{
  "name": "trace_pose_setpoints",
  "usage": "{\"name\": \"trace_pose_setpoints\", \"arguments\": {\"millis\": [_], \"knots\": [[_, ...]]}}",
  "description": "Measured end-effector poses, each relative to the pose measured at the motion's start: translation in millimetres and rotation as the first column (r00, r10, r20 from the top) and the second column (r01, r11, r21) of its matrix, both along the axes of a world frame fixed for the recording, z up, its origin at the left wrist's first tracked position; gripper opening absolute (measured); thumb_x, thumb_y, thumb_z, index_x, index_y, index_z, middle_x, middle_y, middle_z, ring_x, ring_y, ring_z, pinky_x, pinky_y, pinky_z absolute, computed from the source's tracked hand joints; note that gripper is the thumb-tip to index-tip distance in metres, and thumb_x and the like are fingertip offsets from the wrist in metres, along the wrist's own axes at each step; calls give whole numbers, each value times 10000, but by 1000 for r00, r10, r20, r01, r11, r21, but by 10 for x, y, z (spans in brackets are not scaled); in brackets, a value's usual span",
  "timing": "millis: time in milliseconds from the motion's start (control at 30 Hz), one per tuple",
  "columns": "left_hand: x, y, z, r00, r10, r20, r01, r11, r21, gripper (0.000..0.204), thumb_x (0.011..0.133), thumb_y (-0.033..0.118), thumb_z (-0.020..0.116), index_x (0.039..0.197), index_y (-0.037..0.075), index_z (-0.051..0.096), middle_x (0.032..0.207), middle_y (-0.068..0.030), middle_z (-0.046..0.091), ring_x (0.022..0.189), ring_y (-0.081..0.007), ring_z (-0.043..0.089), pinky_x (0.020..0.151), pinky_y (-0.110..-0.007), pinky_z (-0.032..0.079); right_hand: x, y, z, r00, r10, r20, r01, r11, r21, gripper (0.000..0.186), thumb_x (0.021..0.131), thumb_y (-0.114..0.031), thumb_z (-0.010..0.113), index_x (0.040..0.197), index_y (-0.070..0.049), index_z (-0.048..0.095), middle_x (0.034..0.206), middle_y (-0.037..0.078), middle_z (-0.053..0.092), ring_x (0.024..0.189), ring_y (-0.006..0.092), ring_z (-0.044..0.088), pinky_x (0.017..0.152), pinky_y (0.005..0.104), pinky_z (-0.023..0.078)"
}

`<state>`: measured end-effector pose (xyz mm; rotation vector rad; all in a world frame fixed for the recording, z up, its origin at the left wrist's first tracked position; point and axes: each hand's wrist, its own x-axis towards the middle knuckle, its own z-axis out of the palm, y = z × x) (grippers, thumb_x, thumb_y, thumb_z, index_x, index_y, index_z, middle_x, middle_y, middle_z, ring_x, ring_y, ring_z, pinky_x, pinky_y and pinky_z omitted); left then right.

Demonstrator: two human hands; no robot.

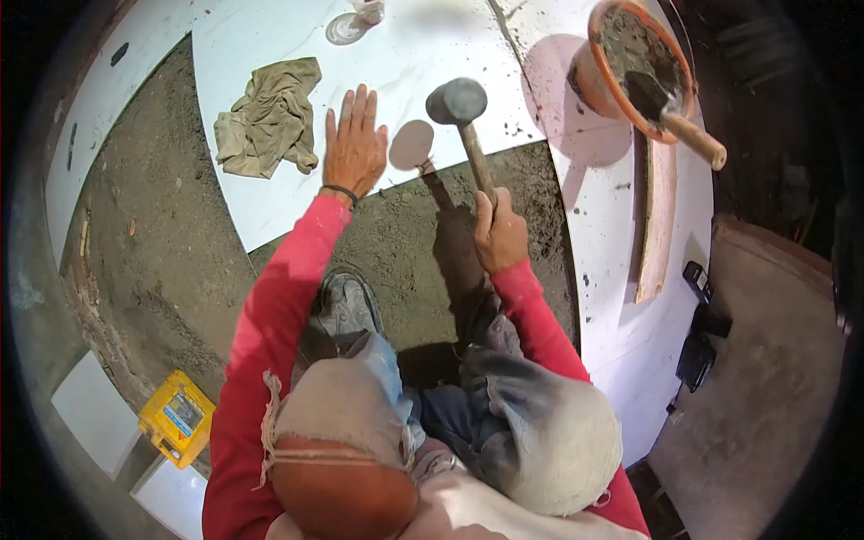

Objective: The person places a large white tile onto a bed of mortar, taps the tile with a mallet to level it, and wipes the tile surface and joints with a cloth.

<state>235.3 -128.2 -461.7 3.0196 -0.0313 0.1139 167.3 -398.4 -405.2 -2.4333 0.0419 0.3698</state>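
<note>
My left hand (355, 148) lies flat, fingers stretched out, on a large white floor tile (297, 198) near its front edge. In my right hand (500, 232) is the wooden handle of a rubber mallet (457, 102), its dark head raised above the tile and casting a round shadow on it. Left of my left hand, a crumpled olive-green cloth (267, 119) rests on the same tile. Between my shoes, bare grey mortar bed (405, 243) shows in front of the tile's edge.
An orange-rimmed bucket (598, 81) of wet mortar, with a wooden-handled trowel (693, 139) in it, stands at the far right. Near it lies a wooden board (657, 225) on white tiles. A yellow container (177, 418) sits at the lower left; black objects (696, 355) lie at right.
</note>
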Motion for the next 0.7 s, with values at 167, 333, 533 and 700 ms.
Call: {"name": "trace_pose_setpoints", "arguments": {"millis": [167, 333, 533, 700], "knots": [[-407, -697, 557, 988, -81, -134, -92, 390, -916, 611, 1061, 427, 633, 1451, -38, 569, 1211, -156, 716, 1142, -237, 700, 1029, -382, 541, 18, 61, 138, 952, 187, 241, -242, 944, 225, 245, 1082, -283, 572, 1202, -73, 610, 1040, 243, 719, 925, 479, 702, 801, 571, 561], [-604, -774, 710, 898, 20, -440, -438, -57, -897, 372, 1067, 384, 646, 1105, 14, 668, 834, -45, 689, 702, -139, 658, 653, -320, 549, 624, -480, -171, 821, 62, 568, -19, 997, -81, 165, 986, -131, 705, 1097, -11, 683, 1085, 139, 696, 1053, 343, 637, 937, 482, 510], [-718, -459, 794, 897, 129, -422, -424, -15, -906, 199, 1064, 211, 660, 1039, 13, 666, 759, -18, 635, 624, -103, 621, 572, -274, 494, 1074, -1224, -589, 922, -58, 382, 108, 988, -112, 189, 936, -118, 791, 1102, -67, 716, 1037, 102, 698, 941, 286, 656, 860, 393, 528], [-740, -388, 774, 895, 94, -435, -435, -30, -900, 142, 1075, 159, 640, 1050, 21, 660, 828, -15, 642, 642, -88, 601, 599, -266, 486, 1054, -1289, -603, 955, -188, 229, 178, 982, 67, 267, 918, -82, 799, 1173, -120, 731, 1005, 56, 695, 881, 258, 669, 828, 369, 552]]}}
